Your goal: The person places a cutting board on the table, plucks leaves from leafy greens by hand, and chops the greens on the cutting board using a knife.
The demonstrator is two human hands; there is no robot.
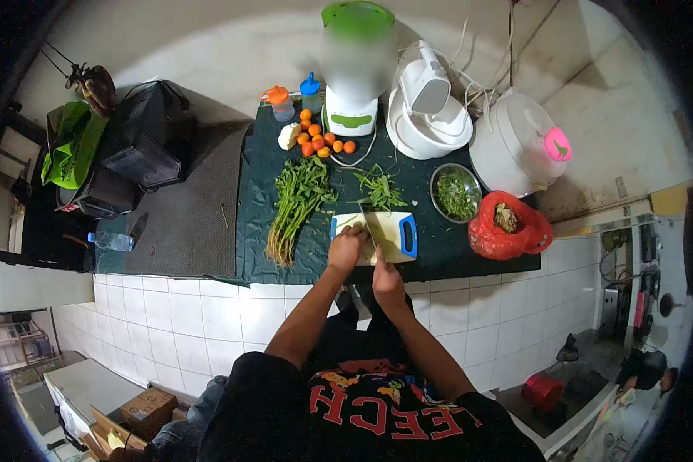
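A white cutting board (393, 240) with blue ends lies at the table's front edge. In my right hand (388, 283) is a knife (369, 225), its blade pointing away from me over the board. My left hand (347, 246) is closed at the board's left side, just left of the blade, with a bit of green stem by its fingertips. Beyond the board lies a small pile of cut greens (380, 189). Left of it rests a bunch of leafy greens (296, 202) with long stems. A metal bowl (436, 202) of chopped greens stands to the right.
Tomatoes (314, 142), a cauliflower piece (289, 136) and two capped containers (279, 104) sit at the back left. A white-green appliance (351, 108), a stand mixer (430, 115) and a big white container (508, 146) line the back. A red plastic bag (508, 242) is at right.
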